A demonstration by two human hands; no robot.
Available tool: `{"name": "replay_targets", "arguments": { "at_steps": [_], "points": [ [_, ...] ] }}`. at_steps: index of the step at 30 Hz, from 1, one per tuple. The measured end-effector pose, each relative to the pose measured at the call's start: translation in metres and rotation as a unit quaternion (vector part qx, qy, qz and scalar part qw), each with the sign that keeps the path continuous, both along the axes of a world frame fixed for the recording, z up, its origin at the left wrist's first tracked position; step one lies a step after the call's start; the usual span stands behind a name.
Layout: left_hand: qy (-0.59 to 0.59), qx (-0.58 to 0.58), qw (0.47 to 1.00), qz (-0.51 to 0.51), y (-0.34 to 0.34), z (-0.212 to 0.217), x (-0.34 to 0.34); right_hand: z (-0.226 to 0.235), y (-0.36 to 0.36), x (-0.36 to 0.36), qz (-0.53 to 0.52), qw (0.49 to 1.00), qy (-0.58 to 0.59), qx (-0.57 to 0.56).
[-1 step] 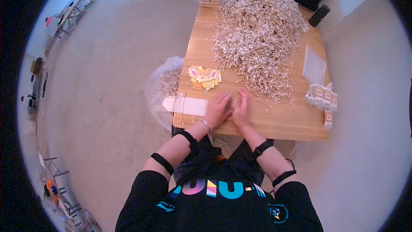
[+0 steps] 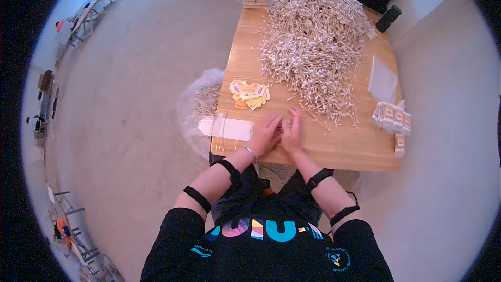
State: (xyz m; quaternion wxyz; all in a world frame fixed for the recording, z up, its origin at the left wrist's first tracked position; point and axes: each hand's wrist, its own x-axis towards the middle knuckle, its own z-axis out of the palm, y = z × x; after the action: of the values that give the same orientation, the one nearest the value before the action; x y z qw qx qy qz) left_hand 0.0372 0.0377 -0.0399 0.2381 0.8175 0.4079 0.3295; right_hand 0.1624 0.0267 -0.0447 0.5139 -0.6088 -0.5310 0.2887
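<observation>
A person in a black sweatshirt sits at the near edge of a light wooden table [image 2: 360,151], both hands pressed together over a small bundle of thin pale sticks [image 2: 284,125]. The left hand [image 2: 265,134] and the right hand [image 2: 292,131] meet side by side at the table's near middle, fingers curled inward and narrow around the bundle; so little of it shows between them that whether either hand truly grips it cannot be told. What does show peeks out at the fingertips, on the far side of the hands, and its long axis cannot be made out.

Beyond the hands, toward the far right, spreads a large heap of loose pale sticks [image 2: 313,36], its nearest stragglers lying just beside the right fingertips, so the right hand is the nearer one to the supply. Just left of the left hand lies a flat clear plastic sleeve with a white insert [image 2: 229,128], its long axis running left to right along the table edge. Far of that sits a small fan of yellow and orange paper labels [image 2: 249,94]. A row of small packed boxes [image 2: 391,117] stands at the right edge, and a clear plastic bag of sticks [image 2: 201,104] rests on the floor, left of the table.
</observation>
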Motion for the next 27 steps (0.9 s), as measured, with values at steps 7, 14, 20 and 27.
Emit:
{"name": "replay_targets", "arguments": {
  "at_steps": [7, 14, 20, 27],
  "points": [
    [0.038, 0.045, 0.998, -0.03, 0.0, -0.01, -0.006, 0.003, -0.004, 0.032, -0.032, 0.978, -0.206, 0.016],
    [0.066, 0.002, 0.996, 0.053, -0.003, 0.002, 0.003, 0.02, -0.03, 0.092, -0.14, 0.875, -0.446, -0.123],
    [0.045, 0.006, 0.997, 0.068, -0.008, 0.009, 0.009, 0.019, -0.003, 0.064, -0.015, 0.893, -0.449, -0.031],
    [-0.139, -0.082, 0.977, 0.142, -0.011, 0.003, -0.008, 0.014, 0.004, 0.005, 0.117, 0.885, -0.451, -0.004]
  ]
}}
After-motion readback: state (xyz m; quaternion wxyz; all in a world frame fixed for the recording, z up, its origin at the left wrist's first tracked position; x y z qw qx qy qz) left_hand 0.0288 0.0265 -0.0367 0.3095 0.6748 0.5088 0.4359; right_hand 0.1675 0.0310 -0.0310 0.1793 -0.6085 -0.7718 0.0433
